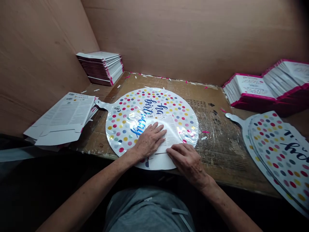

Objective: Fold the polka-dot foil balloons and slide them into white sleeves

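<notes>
A flat, round foil balloon [127, 129] with coloured dots and blue "birthday" lettering lies in front of me, its tail toward the left. On its near half rests a white printed paper packet [172, 127] with small text, a barcode and a plain white flap [161, 161] at the near end. My left hand [151, 138] lies flat on the packet, fingers stretched out. At the packet's right edge, by the flap's fold, my right hand [185, 158] has its fingers bent and pinching the edge; its thumb is partly hidden.
Loose flat packets [65, 116] lie at the left. Folded packets form a stack [101, 66] in the back left corner and a row [256, 87] at back right. More foil balloons [272, 151] overlap at the right. Paper scraps dot the cardboard-covered table [212, 129]; tall cardboard walls [169, 38] enclose it.
</notes>
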`<state>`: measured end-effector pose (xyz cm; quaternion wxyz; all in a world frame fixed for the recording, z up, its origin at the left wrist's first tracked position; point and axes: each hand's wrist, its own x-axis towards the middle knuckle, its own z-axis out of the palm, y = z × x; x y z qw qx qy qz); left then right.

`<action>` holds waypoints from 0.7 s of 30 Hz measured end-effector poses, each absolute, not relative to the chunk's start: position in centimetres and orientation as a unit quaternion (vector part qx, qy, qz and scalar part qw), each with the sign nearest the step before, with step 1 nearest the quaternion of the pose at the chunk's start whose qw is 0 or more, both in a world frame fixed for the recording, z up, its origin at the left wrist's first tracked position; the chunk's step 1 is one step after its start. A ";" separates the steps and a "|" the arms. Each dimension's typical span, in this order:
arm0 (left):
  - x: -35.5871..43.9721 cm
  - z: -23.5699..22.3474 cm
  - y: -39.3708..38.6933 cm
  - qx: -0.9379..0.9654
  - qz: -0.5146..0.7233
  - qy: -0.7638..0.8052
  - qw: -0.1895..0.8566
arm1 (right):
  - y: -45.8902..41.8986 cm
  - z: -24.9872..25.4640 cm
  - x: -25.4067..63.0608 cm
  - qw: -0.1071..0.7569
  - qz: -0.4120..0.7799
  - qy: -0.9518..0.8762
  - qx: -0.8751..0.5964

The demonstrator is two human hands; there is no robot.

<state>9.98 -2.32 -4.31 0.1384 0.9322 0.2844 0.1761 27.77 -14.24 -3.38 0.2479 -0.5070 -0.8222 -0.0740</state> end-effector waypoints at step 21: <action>10.6 -4.6 -2.9 0.946 0.149 0.257 0.131 | -15.8 -2.6 28.0 0.096 -0.074 -0.869 -0.480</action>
